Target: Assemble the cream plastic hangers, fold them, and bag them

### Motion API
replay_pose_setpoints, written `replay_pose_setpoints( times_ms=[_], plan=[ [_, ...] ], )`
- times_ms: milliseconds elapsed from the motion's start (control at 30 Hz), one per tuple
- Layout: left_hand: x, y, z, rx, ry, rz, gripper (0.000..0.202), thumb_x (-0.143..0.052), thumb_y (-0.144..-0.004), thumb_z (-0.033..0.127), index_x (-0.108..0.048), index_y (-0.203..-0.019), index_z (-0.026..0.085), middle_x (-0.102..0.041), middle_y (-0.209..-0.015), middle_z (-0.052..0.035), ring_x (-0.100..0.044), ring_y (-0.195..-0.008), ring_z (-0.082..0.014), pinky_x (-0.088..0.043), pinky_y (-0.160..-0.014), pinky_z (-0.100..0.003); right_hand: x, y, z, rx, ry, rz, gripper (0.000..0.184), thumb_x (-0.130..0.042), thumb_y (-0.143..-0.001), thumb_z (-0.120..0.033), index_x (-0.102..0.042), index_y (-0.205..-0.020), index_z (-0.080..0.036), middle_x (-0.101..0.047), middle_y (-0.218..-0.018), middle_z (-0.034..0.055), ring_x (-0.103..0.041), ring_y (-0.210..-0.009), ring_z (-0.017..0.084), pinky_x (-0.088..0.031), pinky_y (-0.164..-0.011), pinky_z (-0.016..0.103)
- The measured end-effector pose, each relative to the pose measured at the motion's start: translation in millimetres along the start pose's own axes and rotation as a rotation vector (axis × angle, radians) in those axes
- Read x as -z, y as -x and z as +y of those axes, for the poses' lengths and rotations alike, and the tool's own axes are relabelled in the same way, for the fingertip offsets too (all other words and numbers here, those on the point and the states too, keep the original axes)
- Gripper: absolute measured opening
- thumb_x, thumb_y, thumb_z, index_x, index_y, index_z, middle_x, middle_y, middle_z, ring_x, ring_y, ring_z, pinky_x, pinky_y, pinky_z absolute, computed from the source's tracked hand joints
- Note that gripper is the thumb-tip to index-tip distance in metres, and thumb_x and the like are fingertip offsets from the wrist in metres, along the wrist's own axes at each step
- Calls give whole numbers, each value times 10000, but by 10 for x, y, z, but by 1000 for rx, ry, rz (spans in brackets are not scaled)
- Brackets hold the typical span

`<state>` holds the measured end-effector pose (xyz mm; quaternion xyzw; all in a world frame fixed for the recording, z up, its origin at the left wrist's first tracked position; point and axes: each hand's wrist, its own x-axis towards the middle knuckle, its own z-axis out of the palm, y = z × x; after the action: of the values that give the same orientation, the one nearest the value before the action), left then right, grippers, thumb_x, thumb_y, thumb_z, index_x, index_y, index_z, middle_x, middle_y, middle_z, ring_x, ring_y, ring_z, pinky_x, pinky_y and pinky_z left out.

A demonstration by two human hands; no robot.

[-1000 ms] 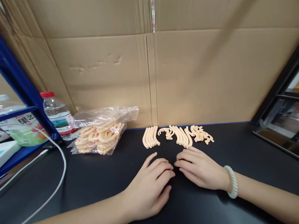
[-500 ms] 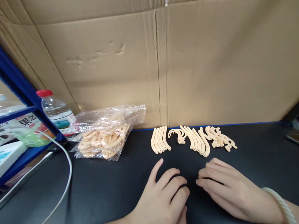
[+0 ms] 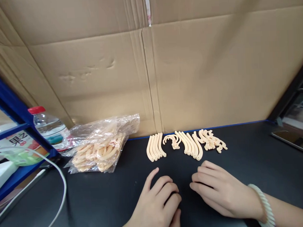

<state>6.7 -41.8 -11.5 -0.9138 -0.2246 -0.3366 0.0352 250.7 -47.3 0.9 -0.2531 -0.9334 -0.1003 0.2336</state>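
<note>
My left hand (image 3: 157, 203) rests palm down on the black table, its fingers spread and loosely bent, with nothing visible in them. To its right, my right hand (image 3: 220, 192) lies with fingers loosely curled and slightly parted, and its thumb hidden. A gap of table separates the two hands. Beyond the left hand stands a row of curved cream-coloured plastic strips (image 3: 156, 147) with holes at their ends. A second row of curved strips (image 3: 190, 145) sits past the right hand. Between the rows are small hooked cream pieces (image 3: 173, 141), and further right is a pile of short wavy pieces (image 3: 210, 140). Neither hand touches any piece.
A clear plastic bag (image 3: 100, 149) full of cream pieces lies at the left. Behind it are a red-capped water bottle (image 3: 50, 128) and a blue shelf (image 3: 19, 129). A white cable (image 3: 63, 194) loops over the table (image 3: 100, 202). Cardboard (image 3: 215, 74) walls the back. A flat dark device (image 3: 293, 142) is at the right.
The view has shifted, so the pieces and both hands appear further left and the pieces slightly lower. The hands keep nearly the same pose, and no piece has visibly moved.
</note>
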Motion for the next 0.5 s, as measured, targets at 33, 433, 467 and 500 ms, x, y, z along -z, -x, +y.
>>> replay_pose_setpoints(
  times_ms=[33, 433, 467, 500],
  plan=[
    [22, -14, 11, 14, 11, -9, 147, -559, -786, 142, -630, -899, 203, -697, -880, -21, -622, -928, -212, -269, -1124, -469, -8, -4, -2, 7, 12, -3, 249, -440, -881, -80, -613, -1048, -145, -648, -856, 95, -514, -712, 205, -415, -656, 376],
    [155, -59, 70, 114, 49, -126, 175, -502, -815, 113, -583, -925, 223, -650, -943, -32, -590, -937, -216, -325, -1039, -514, -38, -46, -29, 75, 99, 41, 197, -439, -876, -96, -620, -941, -140, -609, -822, 65, -461, -730, 186, -366, -680, 344],
    [158, -59, 76, 112, 44, -123, 175, -502, -813, 112, -583, -922, 223, -649, -945, -30, -589, -936, -214, -325, -1040, -511, -46, -45, -28, 71, 101, 54, 197, -435, -885, -100, -619, -938, -144, -606, -818, 62, -462, -728, 183, -363, -677, 339],
    [161, -61, 84, 113, 37, -120, 177, -501, -812, 110, -583, -921, 222, -649, -949, -29, -589, -937, -212, -325, -1040, -509, -55, -43, -25, 65, 101, 66, 196, -430, -895, -105, -618, -931, -149, -602, -812, 58, -463, -721, 178, -360, -671, 334]
  ],
)
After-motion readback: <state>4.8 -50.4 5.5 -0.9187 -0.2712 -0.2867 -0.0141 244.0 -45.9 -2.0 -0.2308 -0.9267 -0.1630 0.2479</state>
